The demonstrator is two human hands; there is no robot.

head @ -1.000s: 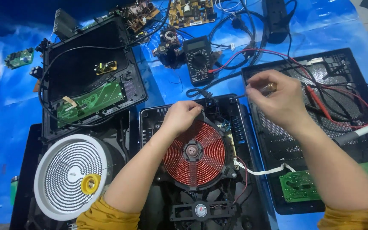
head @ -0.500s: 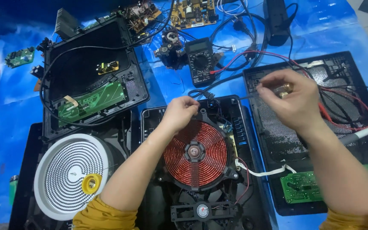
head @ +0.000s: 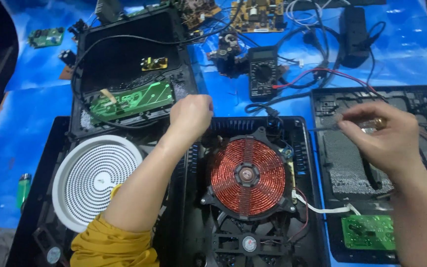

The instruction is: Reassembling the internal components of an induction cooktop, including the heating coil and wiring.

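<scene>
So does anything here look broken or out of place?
Nothing looks spilled or broken. The cookers are simply opened up: the copper coil lies bare in its black case, and circuit boards and wires lie loose on the blue sheet.

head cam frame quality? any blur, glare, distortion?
Head view: even overhead light, soft shadows only. Right hand is slightly motion-blurred, so whatever thin thing its fingers pinch cannot be made out. Left hand and copper coil are sharp. Mild glare on the blue sheet. Wide-angle bend shows at the edges; left edge falls dark.
</scene>
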